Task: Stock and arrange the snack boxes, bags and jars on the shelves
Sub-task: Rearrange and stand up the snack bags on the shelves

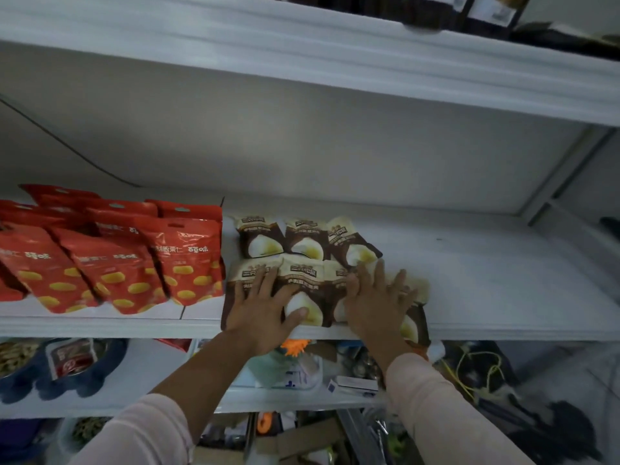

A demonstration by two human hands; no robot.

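Observation:
Several brown-and-cream snack bags (302,245) lie flat in two rows on the white shelf (486,297). My left hand (265,308) presses flat on the front-row bags with fingers spread. My right hand (377,302) lies flat beside it on the right front bags, one of which (414,325) overhangs the shelf's front edge. Several red snack bags (117,263) with yellow spots stand leaning in rows on the left part of the same shelf.
Bare shelf stretches to the right of the brown bags up to a white upright (557,182). Another shelf (302,38) hangs overhead with dark packs on it. Below, lower shelves hold mixed goods, boxes and a blue tray (50,384).

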